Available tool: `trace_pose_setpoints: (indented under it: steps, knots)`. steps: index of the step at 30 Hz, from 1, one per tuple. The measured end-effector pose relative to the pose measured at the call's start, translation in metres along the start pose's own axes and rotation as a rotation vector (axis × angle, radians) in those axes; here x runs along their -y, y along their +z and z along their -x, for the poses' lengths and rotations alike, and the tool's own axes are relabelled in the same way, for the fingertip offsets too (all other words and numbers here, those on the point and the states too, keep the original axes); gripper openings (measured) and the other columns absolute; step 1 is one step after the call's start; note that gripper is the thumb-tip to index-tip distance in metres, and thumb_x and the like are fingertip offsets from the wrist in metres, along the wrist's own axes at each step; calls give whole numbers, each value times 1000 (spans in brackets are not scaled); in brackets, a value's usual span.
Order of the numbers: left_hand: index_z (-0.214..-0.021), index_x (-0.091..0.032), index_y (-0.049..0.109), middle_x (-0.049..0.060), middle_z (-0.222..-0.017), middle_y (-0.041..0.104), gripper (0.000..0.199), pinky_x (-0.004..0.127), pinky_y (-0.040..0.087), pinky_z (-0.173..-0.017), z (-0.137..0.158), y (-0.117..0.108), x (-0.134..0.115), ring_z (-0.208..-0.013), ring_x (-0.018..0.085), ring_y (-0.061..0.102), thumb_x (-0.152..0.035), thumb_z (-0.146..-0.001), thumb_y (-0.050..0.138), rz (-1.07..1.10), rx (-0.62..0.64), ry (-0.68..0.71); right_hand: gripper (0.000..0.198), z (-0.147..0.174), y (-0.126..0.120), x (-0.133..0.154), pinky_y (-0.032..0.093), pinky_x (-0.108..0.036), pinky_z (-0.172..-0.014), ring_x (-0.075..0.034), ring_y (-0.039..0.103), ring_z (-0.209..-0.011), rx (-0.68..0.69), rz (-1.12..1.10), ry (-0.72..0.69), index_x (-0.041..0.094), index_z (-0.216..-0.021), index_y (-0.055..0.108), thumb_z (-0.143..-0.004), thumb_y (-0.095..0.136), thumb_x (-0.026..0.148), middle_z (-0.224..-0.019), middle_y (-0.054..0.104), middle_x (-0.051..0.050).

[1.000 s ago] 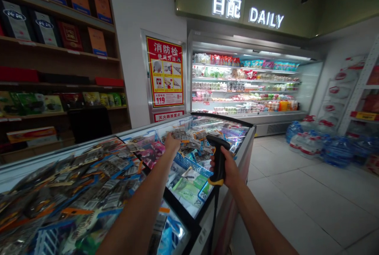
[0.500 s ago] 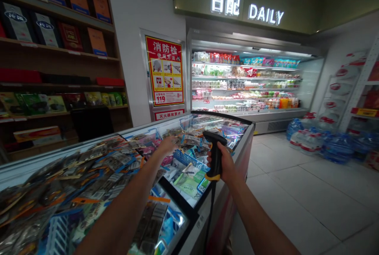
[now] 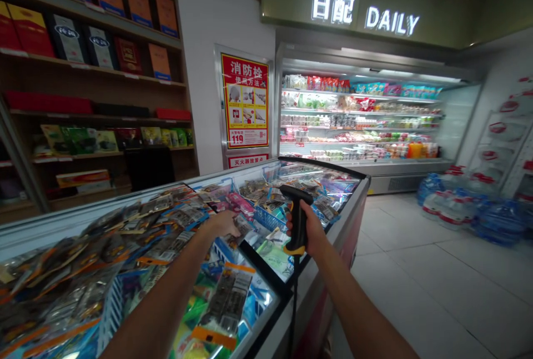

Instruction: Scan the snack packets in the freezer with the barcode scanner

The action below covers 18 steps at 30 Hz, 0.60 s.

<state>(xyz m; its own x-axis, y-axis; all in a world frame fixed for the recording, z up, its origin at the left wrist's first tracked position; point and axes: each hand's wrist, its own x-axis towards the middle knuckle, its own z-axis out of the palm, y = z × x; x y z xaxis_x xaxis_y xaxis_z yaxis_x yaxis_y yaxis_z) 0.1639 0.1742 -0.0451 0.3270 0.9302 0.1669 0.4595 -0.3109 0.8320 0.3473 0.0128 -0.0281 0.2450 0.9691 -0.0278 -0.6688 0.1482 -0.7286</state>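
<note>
My right hand [image 3: 308,228] grips a black and yellow barcode scanner [image 3: 297,220] upright above the chest freezer's right edge, and its cable hangs down. My left hand [image 3: 225,224] reaches over the goods near the dark divider bar. Its fingers are closed on a clear-and-grey snack packet [image 3: 246,230], which is partly hidden by the hand. More packets [image 3: 166,212] lie heaped to the left. A dark packet with orange ends [image 3: 227,306] lies in front, below my left forearm. Blue baskets [image 3: 268,219] hold other bagged goods.
The freezer rim [image 3: 353,198] runs along my right side. A lit open fridge [image 3: 358,161] stands behind it. Bottled water [image 3: 449,200] sits on the tiled floor [image 3: 408,242] at right. Boxed goods fill the left shelves [image 3: 95,109], with a black chair back [image 3: 150,167] before them.
My left hand has moved back toward me and leftward, with the packet now at its fingers. My right hand still holds the scanner. The view has turned slightly left.
</note>
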Motion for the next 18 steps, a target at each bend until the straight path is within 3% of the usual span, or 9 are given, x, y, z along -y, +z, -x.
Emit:
trace_pose_setpoints:
  steps: [3,5,11,18]
  knots:
    - [-61,-17,64,-1,-53,61,22,28,42,-63,-4,8,0,-61,20,59,-8,-40,64,113,43,45,26,-1,-1,-2,36,-20,-36,-9,47,-39,7,7,6,17,-73,51,-72,52,43,-50,52,2]
    - [-70,-16,65,0,-63,65,24,28,42,-66,-7,13,2,-65,19,60,-11,-47,61,249,-49,75,27,-3,-2,-5,37,-20,-36,-10,47,-40,19,20,12,17,-76,52,-71,53,44,-50,52,2]
    - [-85,-14,63,1,-70,67,35,28,44,-68,-18,21,9,-67,16,61,-10,-51,59,413,-210,68,29,-7,0,-11,37,-21,-37,-9,46,-40,55,33,84,16,-75,52,-71,53,45,-51,52,2]
    - [-95,-13,61,1,-74,67,43,25,45,-66,-21,19,11,-71,16,61,-8,-52,59,488,-241,59,28,-6,1,-13,38,-21,-36,-9,46,-39,89,0,116,16,-74,52,-74,49,44,-51,51,2]
